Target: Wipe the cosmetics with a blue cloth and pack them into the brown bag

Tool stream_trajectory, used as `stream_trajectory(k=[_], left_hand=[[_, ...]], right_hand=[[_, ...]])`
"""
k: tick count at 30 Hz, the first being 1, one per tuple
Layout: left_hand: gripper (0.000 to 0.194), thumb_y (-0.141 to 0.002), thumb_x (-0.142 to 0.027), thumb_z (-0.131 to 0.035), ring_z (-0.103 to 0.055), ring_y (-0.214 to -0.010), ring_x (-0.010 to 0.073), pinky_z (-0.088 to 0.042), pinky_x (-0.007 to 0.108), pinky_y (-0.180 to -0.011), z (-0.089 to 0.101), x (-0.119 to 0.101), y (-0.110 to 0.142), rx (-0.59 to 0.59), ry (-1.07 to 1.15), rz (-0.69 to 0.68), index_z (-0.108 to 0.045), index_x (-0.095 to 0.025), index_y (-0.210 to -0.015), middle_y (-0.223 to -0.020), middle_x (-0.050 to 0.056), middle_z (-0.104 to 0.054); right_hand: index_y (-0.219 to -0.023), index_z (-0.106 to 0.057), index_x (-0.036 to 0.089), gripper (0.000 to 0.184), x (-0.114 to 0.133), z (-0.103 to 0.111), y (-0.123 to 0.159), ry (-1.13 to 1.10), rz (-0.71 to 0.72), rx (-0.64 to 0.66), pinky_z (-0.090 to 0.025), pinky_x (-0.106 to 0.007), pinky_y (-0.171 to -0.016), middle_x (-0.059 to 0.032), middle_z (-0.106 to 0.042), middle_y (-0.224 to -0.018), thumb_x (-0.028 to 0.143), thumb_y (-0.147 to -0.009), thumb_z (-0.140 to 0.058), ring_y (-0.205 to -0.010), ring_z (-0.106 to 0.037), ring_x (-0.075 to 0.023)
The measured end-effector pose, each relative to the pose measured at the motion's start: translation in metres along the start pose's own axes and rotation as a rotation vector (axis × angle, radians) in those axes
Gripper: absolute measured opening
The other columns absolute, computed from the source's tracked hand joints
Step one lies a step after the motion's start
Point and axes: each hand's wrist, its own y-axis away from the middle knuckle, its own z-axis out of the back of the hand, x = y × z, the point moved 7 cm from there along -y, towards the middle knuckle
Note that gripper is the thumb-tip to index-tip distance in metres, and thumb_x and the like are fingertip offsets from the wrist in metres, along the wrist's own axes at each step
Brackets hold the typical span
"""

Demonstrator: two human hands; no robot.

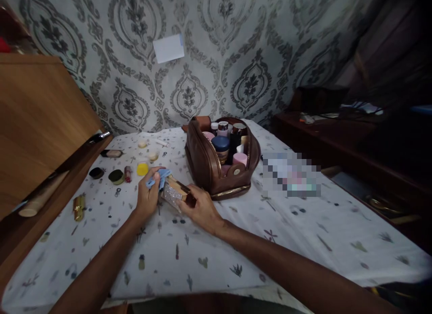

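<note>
My right hand [205, 211] grips one end of a flat, box-like gold case [173, 194] with a silver glitter face. Its exact kind is unclear. Pinched in my left hand [147, 193] is a light blue cloth [159, 177], pressed against the case's other end. Just behind my right hand stands a brown toiletry bag [199, 158], unzipped at the top. Inside it are several bottles and jars, among them a blue-lidded jar [221, 148] and a pink-lidded one [240, 159].
Left of my hands lie a yellow lid [142, 169], a dark round jar [116, 176], a small red bottle [127, 174] and a gold tube [78, 208]. A wooden cabinet [40, 120] borders the left; a blurred-out item [292, 174] lies right on the patterned cloth.
</note>
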Motion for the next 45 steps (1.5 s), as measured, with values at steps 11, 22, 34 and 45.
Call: stream_trajectory(k=[11,22,34,45], left_hand=[[0.026,-0.098,-0.028,-0.049,-0.062,-0.104,0.0251,-0.052,0.04,-0.09,-0.031,-0.057,0.023,0.309,-0.268,-0.645,-0.069,-0.018,-0.112,-0.102,0.011,-0.073],[0.033,-0.102,-0.039,-0.038,-0.061,-0.089,0.0207,-0.047,0.033,-0.083,-0.022,-0.022,0.006,0.309,-0.009,-0.227,-0.064,-0.018,-0.1,-0.094,0.008,-0.066],[0.043,-0.096,-0.054,-0.045,-0.042,-0.064,0.0134,-0.037,0.024,-0.06,-0.016,0.013,0.001,0.134,0.099,0.144,-0.046,-0.021,-0.07,-0.064,-0.003,-0.044],[0.046,-0.096,-0.059,-0.042,-0.049,-0.067,0.0157,-0.042,0.026,-0.064,-0.013,0.016,0.001,0.103,0.064,0.118,-0.052,-0.02,-0.073,-0.068,-0.001,-0.051]], right_hand=[[-0.078,-0.055,0.018,0.006,0.003,-0.008,0.007,0.09,0.176,0.053,-0.044,-0.025,-0.063,-0.0012,-0.054,-0.08,0.017,-0.079,-0.061,-0.068,-0.052,-0.0137],[-0.069,-0.048,0.02,0.022,-0.001,-0.004,0.003,0.084,0.081,0.102,-0.039,-0.024,-0.062,0.0023,-0.049,-0.071,0.022,-0.082,-0.066,-0.065,-0.047,-0.0123],[-0.084,-0.053,0.02,0.019,-0.011,-0.014,0.005,0.092,-0.053,0.256,-0.038,-0.024,-0.06,0.0043,-0.055,-0.071,0.016,-0.074,-0.069,-0.062,-0.05,-0.0123],[-0.076,-0.052,0.02,0.012,-0.001,-0.004,0.004,0.056,0.013,0.147,-0.038,-0.023,-0.059,0.0031,-0.052,-0.071,0.015,-0.076,-0.063,-0.063,-0.047,-0.0122]])
